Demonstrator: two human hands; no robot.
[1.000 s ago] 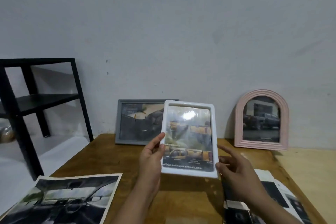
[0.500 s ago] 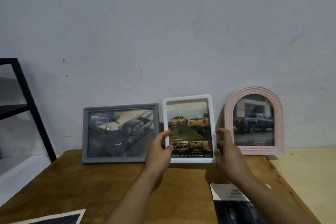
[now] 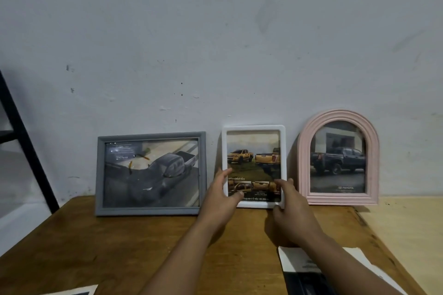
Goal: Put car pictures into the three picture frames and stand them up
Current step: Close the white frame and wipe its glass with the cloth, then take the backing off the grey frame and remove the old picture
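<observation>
While both hands are on the white frame (image 3: 253, 166), the job looks to be at its last step: setting the third frame upright against the wall (image 3: 215, 43), between the grey frame (image 3: 151, 173) and the pink arched frame (image 3: 338, 158), each of which already stands with a car picture in it. The left hand (image 3: 220, 195) holds the white frame's left edge, thumb on the front and fingers curled round the lower corner; the right hand (image 3: 291, 208) holds the lower right corner, thumb on the front face, the other fingers hidden behind it. The frame's bottom edge appears to sit on the wooden table (image 3: 119, 246), with yellow pickup trucks showing in its window. Next, I judge, comes a check that it leans or props steadily, then a slow release of both hands so it does not tip forward. The neighbours stand just beside it on either side, so a careless pull-back could knock one. Loose printed sheets (image 3: 311, 268) lie on the table under the right forearm, another sheet corner (image 3: 72, 291) at the bottom left, and a black shelf leg (image 3: 26, 146) stands off to the left
</observation>
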